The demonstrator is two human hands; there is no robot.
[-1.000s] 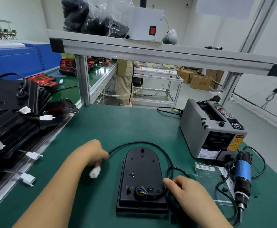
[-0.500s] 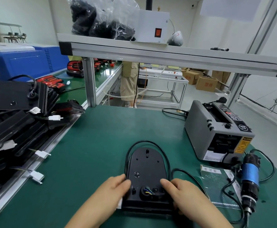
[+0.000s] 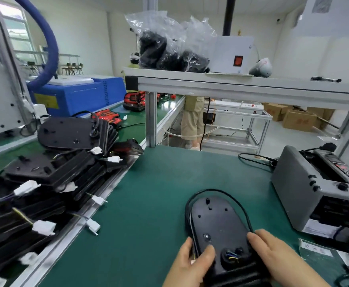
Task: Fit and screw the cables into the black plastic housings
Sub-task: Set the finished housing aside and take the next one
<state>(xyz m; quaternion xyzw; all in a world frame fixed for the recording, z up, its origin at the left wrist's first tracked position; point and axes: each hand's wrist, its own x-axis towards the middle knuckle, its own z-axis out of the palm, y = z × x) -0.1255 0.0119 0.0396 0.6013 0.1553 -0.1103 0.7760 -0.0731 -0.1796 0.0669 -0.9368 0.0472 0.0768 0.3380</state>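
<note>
A black plastic housing (image 3: 218, 222) lies on the green mat near the bottom edge of the view, rounded end away from me. Its black cable (image 3: 236, 200) loops around the rounded end. Coloured wires (image 3: 231, 255) show in a round opening near the housing's near end. My left hand (image 3: 192, 264) grips the housing's left edge, thumb on top, with a bit of the white connector under the fingers. My right hand (image 3: 277, 253) holds the right edge together with the cable, fingers lying along it.
A pile of black housings with white connectors (image 3: 45, 183) fills the conveyor at left. A grey tape dispenser (image 3: 318, 195) stands at right. Printed sheets (image 3: 318, 253) lie beside my right hand. A shelf (image 3: 242, 85) with bags and a white box spans overhead.
My left hand brought the white connector in and took the housing's left edge. The cable now wraps the housing. My view has swung up and to the left.
</note>
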